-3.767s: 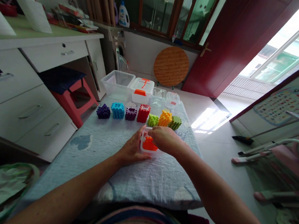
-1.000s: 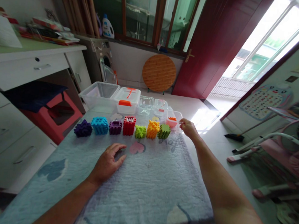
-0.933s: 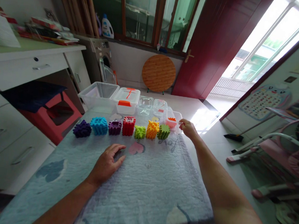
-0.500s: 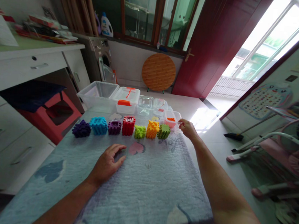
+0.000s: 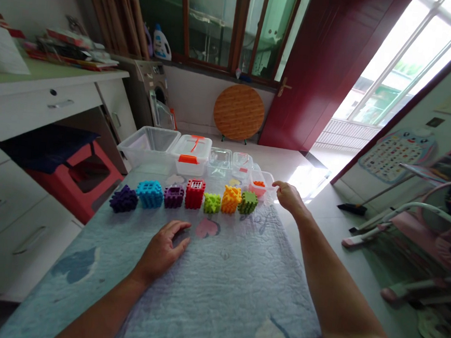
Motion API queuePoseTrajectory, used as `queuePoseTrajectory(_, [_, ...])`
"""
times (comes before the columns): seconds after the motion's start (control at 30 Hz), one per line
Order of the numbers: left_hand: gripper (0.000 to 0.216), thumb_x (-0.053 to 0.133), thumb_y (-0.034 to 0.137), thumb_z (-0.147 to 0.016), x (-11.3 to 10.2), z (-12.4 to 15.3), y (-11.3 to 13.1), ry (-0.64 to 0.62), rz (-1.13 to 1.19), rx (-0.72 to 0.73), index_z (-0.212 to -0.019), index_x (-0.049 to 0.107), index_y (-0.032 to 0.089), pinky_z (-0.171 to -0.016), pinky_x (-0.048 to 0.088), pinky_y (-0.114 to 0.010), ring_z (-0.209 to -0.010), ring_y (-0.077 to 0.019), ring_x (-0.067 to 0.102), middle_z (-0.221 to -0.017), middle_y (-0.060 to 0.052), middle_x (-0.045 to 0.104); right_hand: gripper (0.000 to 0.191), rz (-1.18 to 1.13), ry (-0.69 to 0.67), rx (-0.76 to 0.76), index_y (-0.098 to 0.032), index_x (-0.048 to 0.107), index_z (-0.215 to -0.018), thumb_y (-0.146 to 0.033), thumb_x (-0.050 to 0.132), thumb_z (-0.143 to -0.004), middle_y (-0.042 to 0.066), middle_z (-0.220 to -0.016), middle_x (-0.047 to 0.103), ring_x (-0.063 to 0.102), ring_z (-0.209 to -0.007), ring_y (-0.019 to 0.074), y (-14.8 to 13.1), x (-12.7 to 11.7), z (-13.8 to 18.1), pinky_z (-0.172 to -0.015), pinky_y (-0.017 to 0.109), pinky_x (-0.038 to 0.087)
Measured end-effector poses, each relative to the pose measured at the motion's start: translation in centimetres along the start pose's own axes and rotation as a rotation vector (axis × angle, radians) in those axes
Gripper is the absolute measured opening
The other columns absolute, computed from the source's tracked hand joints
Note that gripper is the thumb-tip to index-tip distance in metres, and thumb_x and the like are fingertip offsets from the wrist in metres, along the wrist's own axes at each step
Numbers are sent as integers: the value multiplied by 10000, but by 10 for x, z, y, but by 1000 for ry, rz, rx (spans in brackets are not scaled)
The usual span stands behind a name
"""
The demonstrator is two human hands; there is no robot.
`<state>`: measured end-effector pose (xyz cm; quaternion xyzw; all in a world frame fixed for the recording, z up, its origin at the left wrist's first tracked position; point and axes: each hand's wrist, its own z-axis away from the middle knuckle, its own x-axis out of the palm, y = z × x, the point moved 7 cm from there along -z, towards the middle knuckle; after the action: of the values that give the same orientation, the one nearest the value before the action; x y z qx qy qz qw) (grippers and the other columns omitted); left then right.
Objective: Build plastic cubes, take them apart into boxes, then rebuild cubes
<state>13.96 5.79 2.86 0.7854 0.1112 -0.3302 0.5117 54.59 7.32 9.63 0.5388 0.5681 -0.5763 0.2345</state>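
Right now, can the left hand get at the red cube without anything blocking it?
Probably yes. The left hand lies flat on the blanket, and only bare blanket shows between its fingers and the red cube in the row ahead.

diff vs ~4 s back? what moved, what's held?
The small clear box with orange pieces went from the near middle of the cloth to the far right end of the block row. The right hand carried it there and now sits at its edge; the left hand let go and lies flat. The row of seven blocks is unchanged.

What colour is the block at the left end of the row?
Dark purple: the block shows best in the head view, beside a blue one.
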Motion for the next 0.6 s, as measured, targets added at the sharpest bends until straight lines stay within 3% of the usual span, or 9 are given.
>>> queuePoseTrajectory(0.17, [318,579,359,-817,1,0,2,-17,13,-9,-1069,680,193,-935,536,-405,-1016,-252,667,-1074,-80,699,392,97,98,-119,-178,727,-1101,-106,470,-814,94,-958,712,621,-820,194,-35,-14,-13,-783,275,457])
queuePoseTrajectory(0.33, [328,585,349,-803,3,2,-3,-26,19,-30,-1073,686,191,-933,532,-400,-1022,-253,660,-1082,-82,696,328,126,37,-176,-203,727,-1085,-161,518,-835,63,-1015,732,601,-974,220,-75,8,-41,-912,312,425])
queuePoseTrajectory(0.6, [316,576,325,-805,4,2,-2,-41,32,-37,-1065,686,183,-942,517,-403,-1023,-257,655,-1070,-90,699,408,242,-82,-95,-288,649,-1262,-254,560,-866,55,-1311,644,480,-1185,297,-94,44,-77,-968,408,356])
